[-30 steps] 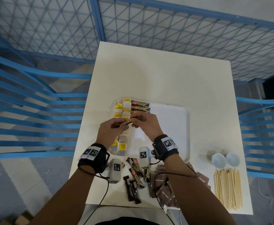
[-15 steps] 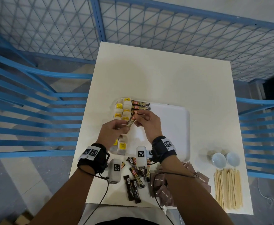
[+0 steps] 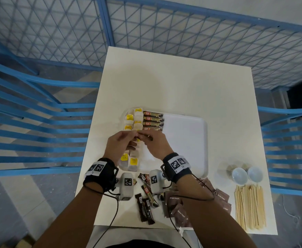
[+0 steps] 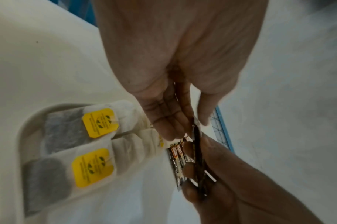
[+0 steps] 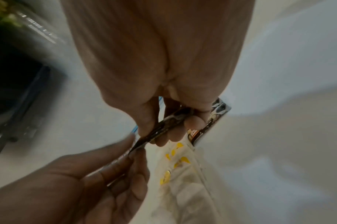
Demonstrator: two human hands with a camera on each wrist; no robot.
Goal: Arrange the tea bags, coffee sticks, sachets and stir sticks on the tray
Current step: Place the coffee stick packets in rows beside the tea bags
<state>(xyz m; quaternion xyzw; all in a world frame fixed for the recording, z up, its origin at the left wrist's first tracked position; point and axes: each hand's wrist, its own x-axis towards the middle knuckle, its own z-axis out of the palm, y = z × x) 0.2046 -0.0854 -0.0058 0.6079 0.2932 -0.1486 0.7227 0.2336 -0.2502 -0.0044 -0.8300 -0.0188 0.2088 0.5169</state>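
Over the left half of the tray (image 3: 186, 140) we are partway through the coffee sticks: four lie in a column (image 3: 153, 121) beside the tea bags (image 3: 134, 122), and we hold the next stick (image 3: 144, 136) just below that column. Our left hand (image 3: 119, 145) pinches one end, our right hand (image 3: 155, 144) pinches the other, fingers (image 5: 192, 121) curled close on it. Next, we judge, it must go down flat against the fourth stick. More sticks (image 3: 146, 203), sachets (image 3: 180, 210) and stir sticks (image 3: 250, 206) wait on the surface (image 3: 173, 83).

A cream square table (image 3: 182, 90) stands among blue mesh fencing (image 3: 200, 33) on grey floor (image 3: 12, 203).
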